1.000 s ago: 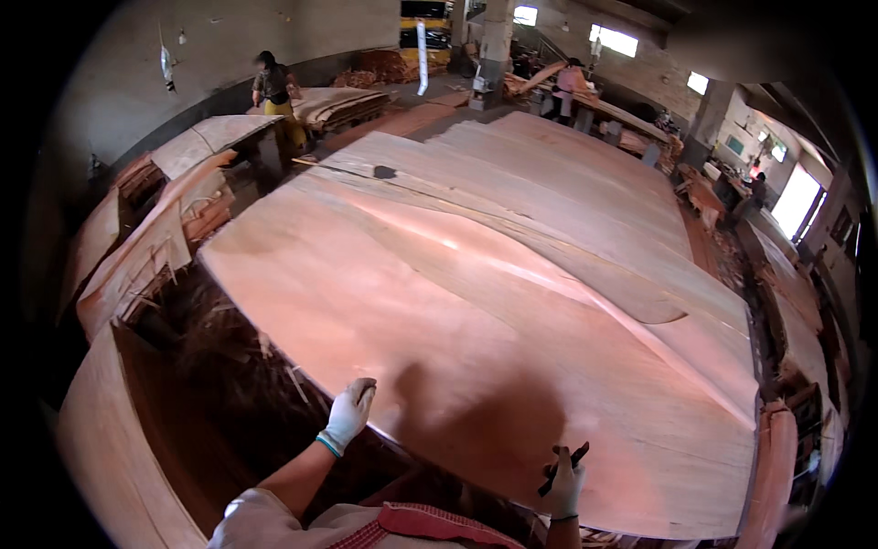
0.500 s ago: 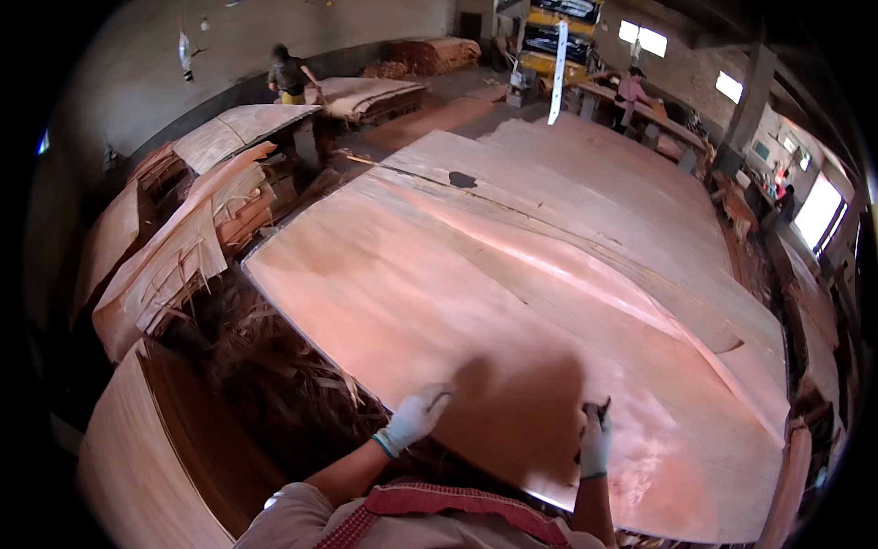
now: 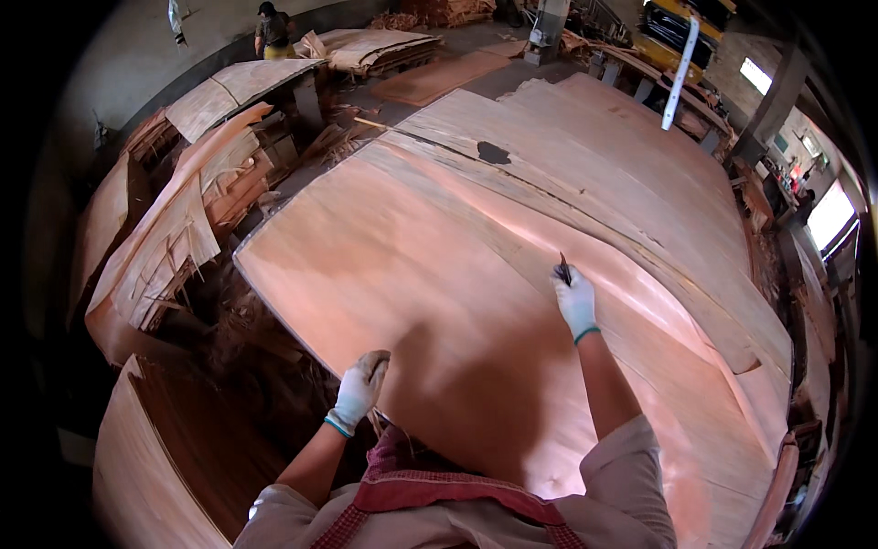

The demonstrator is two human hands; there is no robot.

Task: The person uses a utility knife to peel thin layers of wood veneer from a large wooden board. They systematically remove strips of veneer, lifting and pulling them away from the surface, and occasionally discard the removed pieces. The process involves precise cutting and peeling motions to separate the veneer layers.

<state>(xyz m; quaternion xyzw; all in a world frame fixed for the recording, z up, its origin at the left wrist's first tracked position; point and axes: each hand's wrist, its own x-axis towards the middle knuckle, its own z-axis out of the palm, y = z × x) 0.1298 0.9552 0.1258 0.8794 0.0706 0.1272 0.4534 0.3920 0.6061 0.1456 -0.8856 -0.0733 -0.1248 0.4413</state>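
Observation:
A large thin wood veneer sheet (image 3: 412,265) lies spread over a wide stack in front of me. My left hand (image 3: 358,389), in a white glove, grips the sheet's near edge. My right hand (image 3: 574,300), also gloved, is stretched out over the sheet and holds a small dark blade (image 3: 564,269) with its tip against the surface, close to an overlapping seam in the veneer.
More veneer sheets (image 3: 622,156) overlap toward the back right, one with a dark hole (image 3: 494,153). Piles of torn veneer scraps (image 3: 183,238) stand at the left. A curved sheet (image 3: 146,467) is at lower left. A person (image 3: 273,29) works far back.
My right hand has reached forward from the sheet's near edge to a spot farther out on the veneer. My left hand stays on the near edge. My view has tilted down and closer.

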